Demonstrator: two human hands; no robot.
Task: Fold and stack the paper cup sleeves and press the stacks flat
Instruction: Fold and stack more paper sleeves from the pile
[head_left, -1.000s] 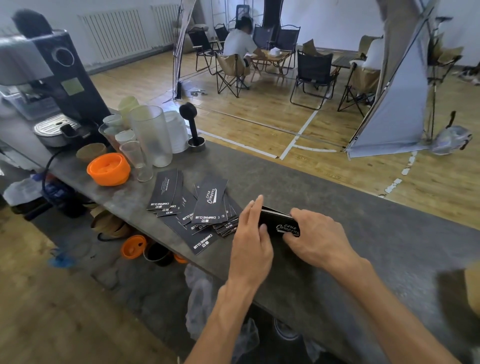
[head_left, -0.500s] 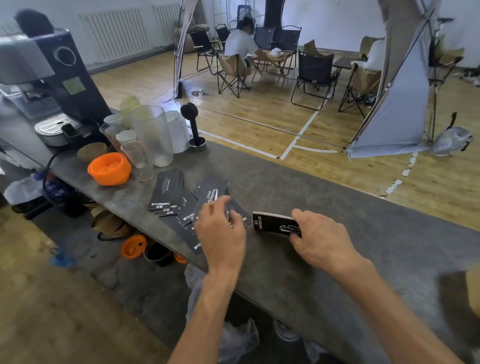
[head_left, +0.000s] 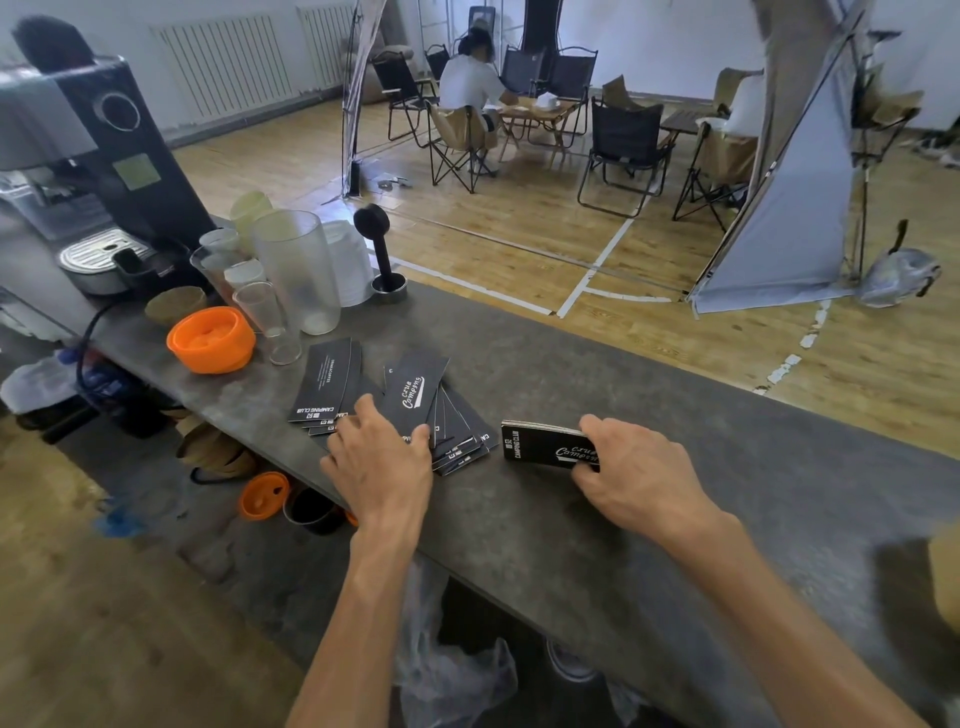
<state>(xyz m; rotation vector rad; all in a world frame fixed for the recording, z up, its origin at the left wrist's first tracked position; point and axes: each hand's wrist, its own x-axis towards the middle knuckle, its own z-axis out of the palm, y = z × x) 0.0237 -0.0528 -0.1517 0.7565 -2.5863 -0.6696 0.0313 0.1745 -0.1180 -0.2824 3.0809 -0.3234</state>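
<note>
The right hand (head_left: 631, 467) pinches a squared stack (head_left: 540, 444) on the grey counter (head_left: 753, 467); the left hand (head_left: 382, 457) rests, fingers spread, on loose sleeves (head_left: 415, 397) fanned beside it — one stack apparently built, many sleeves left.

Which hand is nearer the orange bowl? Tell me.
Left. The left hand rests on the loose sleeves, just right of the orange bowl. The right hand holds the stack, farther right.
</note>
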